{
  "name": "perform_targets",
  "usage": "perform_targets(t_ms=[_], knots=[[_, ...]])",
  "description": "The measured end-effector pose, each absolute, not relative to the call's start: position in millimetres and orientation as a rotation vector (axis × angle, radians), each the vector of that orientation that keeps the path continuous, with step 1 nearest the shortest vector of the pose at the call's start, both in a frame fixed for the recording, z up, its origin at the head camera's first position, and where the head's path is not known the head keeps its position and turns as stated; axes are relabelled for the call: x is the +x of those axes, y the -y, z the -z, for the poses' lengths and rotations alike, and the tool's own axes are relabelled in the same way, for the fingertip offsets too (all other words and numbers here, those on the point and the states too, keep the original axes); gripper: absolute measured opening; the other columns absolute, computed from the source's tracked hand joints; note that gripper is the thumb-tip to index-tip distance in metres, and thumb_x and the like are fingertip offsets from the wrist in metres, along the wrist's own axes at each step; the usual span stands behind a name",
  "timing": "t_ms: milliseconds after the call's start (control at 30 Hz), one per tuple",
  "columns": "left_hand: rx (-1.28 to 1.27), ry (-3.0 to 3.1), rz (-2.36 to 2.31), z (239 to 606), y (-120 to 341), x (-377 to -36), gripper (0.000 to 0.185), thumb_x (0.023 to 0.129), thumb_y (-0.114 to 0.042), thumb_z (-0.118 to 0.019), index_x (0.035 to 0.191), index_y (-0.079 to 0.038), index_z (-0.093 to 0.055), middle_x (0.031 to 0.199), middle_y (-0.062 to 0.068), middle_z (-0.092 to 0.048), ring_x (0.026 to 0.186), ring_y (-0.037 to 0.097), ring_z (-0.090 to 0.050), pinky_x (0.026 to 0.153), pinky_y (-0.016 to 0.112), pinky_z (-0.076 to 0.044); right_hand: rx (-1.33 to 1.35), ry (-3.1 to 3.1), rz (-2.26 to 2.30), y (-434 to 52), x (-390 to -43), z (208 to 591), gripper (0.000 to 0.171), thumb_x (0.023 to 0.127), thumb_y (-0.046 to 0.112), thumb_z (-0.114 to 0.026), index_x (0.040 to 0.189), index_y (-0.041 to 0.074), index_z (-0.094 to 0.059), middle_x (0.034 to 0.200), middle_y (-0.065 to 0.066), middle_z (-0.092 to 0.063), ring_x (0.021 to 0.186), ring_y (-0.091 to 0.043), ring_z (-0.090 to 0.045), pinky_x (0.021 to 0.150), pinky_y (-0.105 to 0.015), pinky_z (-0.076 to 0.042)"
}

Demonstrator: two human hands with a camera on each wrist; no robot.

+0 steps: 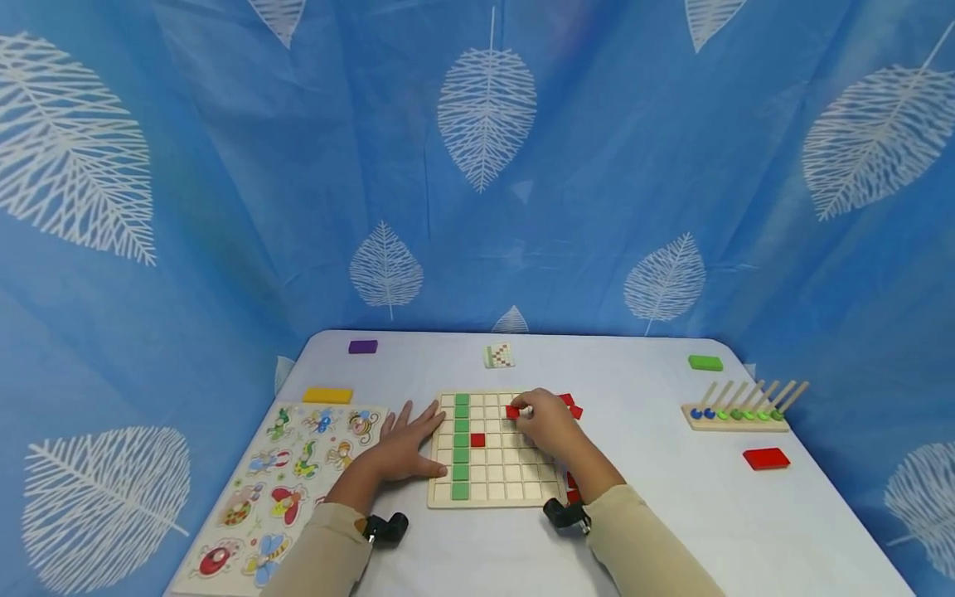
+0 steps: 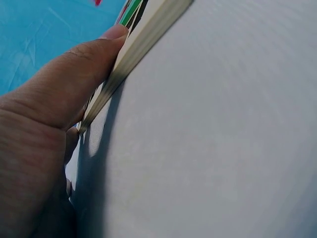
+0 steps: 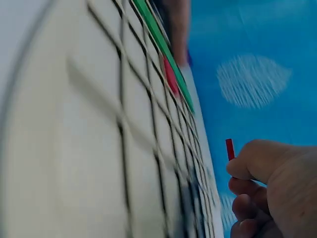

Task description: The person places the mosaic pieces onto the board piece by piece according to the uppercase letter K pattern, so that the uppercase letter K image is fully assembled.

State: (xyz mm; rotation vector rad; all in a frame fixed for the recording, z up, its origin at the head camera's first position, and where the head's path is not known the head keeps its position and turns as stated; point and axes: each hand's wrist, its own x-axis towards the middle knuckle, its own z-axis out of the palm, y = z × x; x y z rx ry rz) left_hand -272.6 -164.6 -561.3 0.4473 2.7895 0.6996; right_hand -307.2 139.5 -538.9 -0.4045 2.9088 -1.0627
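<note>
A wooden grid board lies on the white table, with a column of green tiles near its left side. One red tile sits in a square just right of that column. My left hand rests at the board's left edge, fingers spread and thumb on the rim. Over the upper right of the board, my right hand pinches another red tile between thumb and finger, raised above the squares in the right wrist view. Loose red tiles lie along the board's right side, partly hidden by my right arm.
An insect picture puzzle is at left, below a yellow block and a purple block. A pattern card lies behind the board. At right are a pegged bead stand, a green block and a red block.
</note>
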Motion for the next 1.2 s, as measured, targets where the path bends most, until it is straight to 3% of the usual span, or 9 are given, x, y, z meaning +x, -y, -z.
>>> perform_targets(t_ms=[233,367,667,800,967,1200], knots=[[0.464,-2.778,-0.706,565.3,163.2,-272.7,0.109,0.078,-0.064,-0.084,0.165,-0.021,-0.035,0.177,0.000,-0.017,0.163,0.042,0.006,0.128,0.066,0.006,-0.518,-2.884,0.968,-104.6,-302.7,553.1,0.018,0.089,0.003,-0.072,0.101,0.017,-0.075,0.104,0.001,-0.065,0.095,-0.018,-0.059,0.088,-0.039,-0.055],[0.446,-2.775,-0.698,565.7,162.5,-271.9,0.108,0.078,-0.064,-0.083,0.165,-0.024,-0.034,0.177,-0.002,-0.016,0.163,0.040,0.006,0.128,0.064,0.007,-0.484,-2.912,0.919,-102.5,-301.5,556.3,0.014,0.090,0.005,-0.074,0.094,0.018,-0.077,0.100,0.002,-0.064,0.092,-0.017,-0.057,0.087,-0.038,-0.054],[0.433,-2.780,-0.708,564.3,163.2,-271.5,0.108,0.077,-0.061,-0.085,0.165,-0.024,-0.035,0.177,-0.003,-0.016,0.163,0.039,0.007,0.128,0.064,0.008,-0.562,-2.913,0.862,-112.1,-299.1,547.2,0.016,0.093,0.012,-0.073,0.108,0.015,-0.080,0.109,-0.002,-0.067,0.098,-0.018,-0.061,0.091,-0.041,-0.056],[0.448,-2.775,-0.701,564.4,162.8,-271.3,0.108,0.078,-0.063,-0.084,0.166,-0.024,-0.034,0.177,-0.003,-0.016,0.163,0.039,0.007,0.128,0.064,0.008,-0.387,-2.964,0.933,-138.3,-303.1,542.3,0.027,0.094,0.013,-0.073,0.120,0.012,-0.076,0.120,-0.009,-0.067,0.106,-0.024,-0.063,0.093,-0.045,-0.057],[0.456,-2.777,-0.714,562.1,163.9,-271.1,0.107,0.078,-0.062,-0.084,0.165,-0.023,-0.034,0.177,-0.002,-0.016,0.163,0.039,0.006,0.128,0.064,0.007,0.054,-3.035,0.868,-188.5,-314.6,544.8,0.045,0.088,0.012,-0.077,0.130,0.001,-0.065,0.121,-0.020,-0.063,0.107,-0.032,-0.060,0.096,-0.052,-0.057],[0.457,-2.778,-0.727,560.5,164.6,-270.8,0.107,0.078,-0.060,-0.085,0.165,-0.022,-0.035,0.177,-0.001,-0.017,0.163,0.040,0.006,0.128,0.065,0.008,0.138,-2.969,1.007,-220.3,-319.2,559.1,0.034,0.093,0.015,-0.076,0.122,-0.001,-0.070,0.122,-0.021,-0.065,0.108,-0.034,-0.058,0.099,-0.052,-0.056]])
